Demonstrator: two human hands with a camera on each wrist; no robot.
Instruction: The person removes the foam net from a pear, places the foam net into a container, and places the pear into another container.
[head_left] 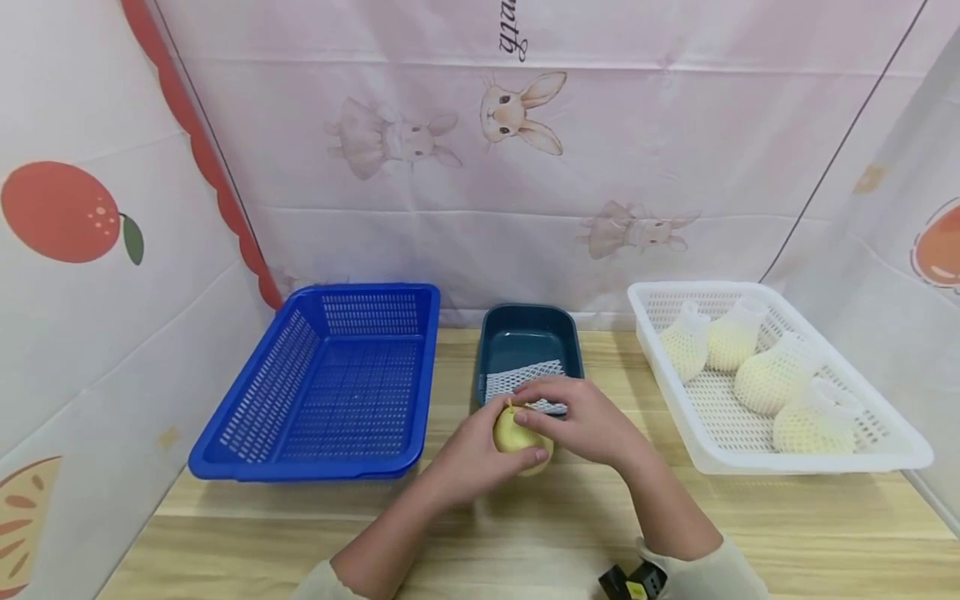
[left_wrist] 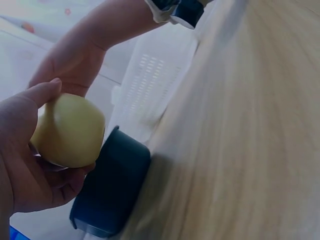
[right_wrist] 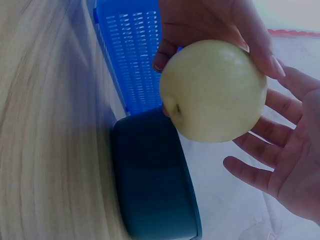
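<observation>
Rabbit-printed cloth (head_left: pixel 522 115) backs the wooden desk (head_left: pixel 525 542). Fingers of the left hand (head_left: pixel 471 457) grasp a yellow pear (head_left: pixel 512 433) just near of the teal tray (head_left: pixel 486 346); the right hand (head_left: pixel 592 421) touches it with loose fingers. Only the right wrist view shows its dimple. Bare desk separates the tray and its foam net (head_left: pixel 525 377) from blue basket (head_left: pixel 431 375), left, and white basket (head_left: pixel 678 417), right.

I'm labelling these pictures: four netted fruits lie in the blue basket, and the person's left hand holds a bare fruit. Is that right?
The basket is wrong: the head view shows the four netted fruits in the white basket. The left hand does hold a bare fruit.
</observation>
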